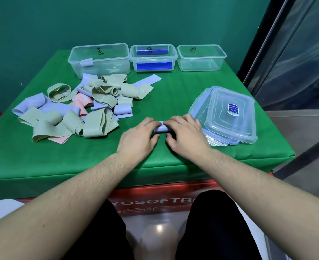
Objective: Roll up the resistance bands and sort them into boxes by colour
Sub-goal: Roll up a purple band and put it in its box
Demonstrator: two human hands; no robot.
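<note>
Left hand: the left hand (139, 135) lies palm down on the green table (173, 94), its fingers curled over the left end of a pale blue band (161, 128) and its thumb tucked against the near side, pinching it.
Blue band: rolled into a short bundle, it sits on the cloth near the front edge, caught between both hands, only its middle showing.
Right hand: the right hand (185, 135) mirrors the other, palm down, fingers bent over the band's right end and gripping it; its outer edge is just beside the stack of lids (230, 117).
Loose bands: a heap of loose bands (76, 107) in green, pale blue and pink sprawls over the left part of the table, well apart from the hands.
Left box: the left box (100, 60) stands at the back, with one rolled pale blue band against its left wall.
Middle box: the middle box (153, 58) touches it, blue strips showing on its sides.
Right box: the right box (201, 57) stands at the back right.
Lids: clear, stacked askew at the table's right side.
</note>
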